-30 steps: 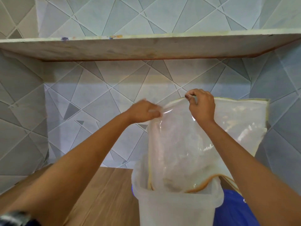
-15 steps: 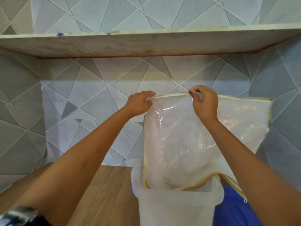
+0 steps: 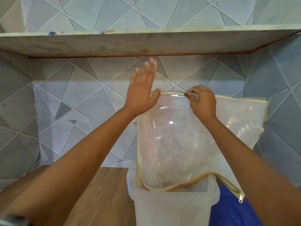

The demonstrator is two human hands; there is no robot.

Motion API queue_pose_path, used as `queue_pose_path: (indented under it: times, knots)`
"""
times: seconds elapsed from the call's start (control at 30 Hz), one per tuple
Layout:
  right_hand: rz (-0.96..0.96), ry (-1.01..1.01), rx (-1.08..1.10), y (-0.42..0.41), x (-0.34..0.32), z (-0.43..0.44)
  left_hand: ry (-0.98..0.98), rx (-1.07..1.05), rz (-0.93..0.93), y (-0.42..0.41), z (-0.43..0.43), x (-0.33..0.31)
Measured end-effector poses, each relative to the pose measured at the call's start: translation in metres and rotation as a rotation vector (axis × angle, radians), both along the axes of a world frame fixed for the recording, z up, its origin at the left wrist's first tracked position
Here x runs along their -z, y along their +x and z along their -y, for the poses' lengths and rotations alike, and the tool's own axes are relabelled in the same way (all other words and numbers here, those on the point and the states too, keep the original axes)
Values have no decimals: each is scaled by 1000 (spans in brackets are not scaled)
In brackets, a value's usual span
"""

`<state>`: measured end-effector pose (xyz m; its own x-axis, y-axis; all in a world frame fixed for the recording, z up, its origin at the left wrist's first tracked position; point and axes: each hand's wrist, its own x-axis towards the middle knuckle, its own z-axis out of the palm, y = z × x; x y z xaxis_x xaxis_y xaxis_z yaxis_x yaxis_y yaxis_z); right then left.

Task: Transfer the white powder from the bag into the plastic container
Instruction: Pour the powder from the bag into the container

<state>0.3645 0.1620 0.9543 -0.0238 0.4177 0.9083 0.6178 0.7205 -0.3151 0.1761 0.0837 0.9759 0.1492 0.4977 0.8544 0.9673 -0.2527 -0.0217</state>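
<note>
The right hand (image 3: 202,101) is up top, its fingers (image 3: 190,93) clenched in a pinch on the upper seam of the clear bag (image 3: 184,136), holding it upside down. Over on the other side, the left hand (image 3: 140,93) is flat and released, fingers (image 3: 149,66) spread and pointing up toward the shelf (image 3: 146,44), blurred at the tips. Its thumb sits right at the bag's top left corner, touching or just beside it; hard to call which, but it grips nothing.

Below the pinching fingers the bag hangs straight down, tan-trimmed mouth tucked inside the rim of the plastic container (image 3: 172,207). White powder (image 3: 156,175) clings to the inside of the bag, thickest at the bottom near the mouth, well beneath both hands. The bag's far side flares out to the right of the right-hand fingers, and a zipper pull (image 3: 240,197) dangles outside the container, low and right of the right forearm.

The container stands on the wooden tabletop (image 3: 101,193), directly under the fingers. Something blue (image 3: 231,211) sits behind it, lower right. Grey geometric tiles (image 3: 81,111) cover the wall beyond the left hand's fingers.
</note>
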Motion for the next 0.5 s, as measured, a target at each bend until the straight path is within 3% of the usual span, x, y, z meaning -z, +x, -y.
queue_pose_path:
  times: [0.07,0.1,0.17,0.2,0.23,0.3,0.33,0.37,0.43,0.47,0.5]
  knots:
    - [20,16,4,-3,5,-1,-467,7,-67,1,-2,7]
    - [23,17,5,-4,8,-1,-460,27,7,-1,-3,10]
    - [-12,20,2,-5,12,-1,42,31,241,-5,0,13]
    - [-30,26,-1,-5,12,-2,163,7,249,-7,1,11]
    - [-36,29,-6,-6,10,-2,76,14,176,-9,-1,11]
    - [-7,38,-20,-8,7,-1,-411,50,8,-11,-4,16]
    - [11,51,-33,-9,5,-1,-537,33,5,-8,-3,18]
    - [15,60,-48,-10,5,-1,-464,46,106,-9,-5,15]
    - [-25,67,-64,-11,4,0,-42,68,292,-7,-1,4]
    - [-44,73,-67,-10,3,-1,45,49,267,-6,-1,-1]
    - [-53,80,-70,-10,1,-1,2,17,195,-8,-2,-4]
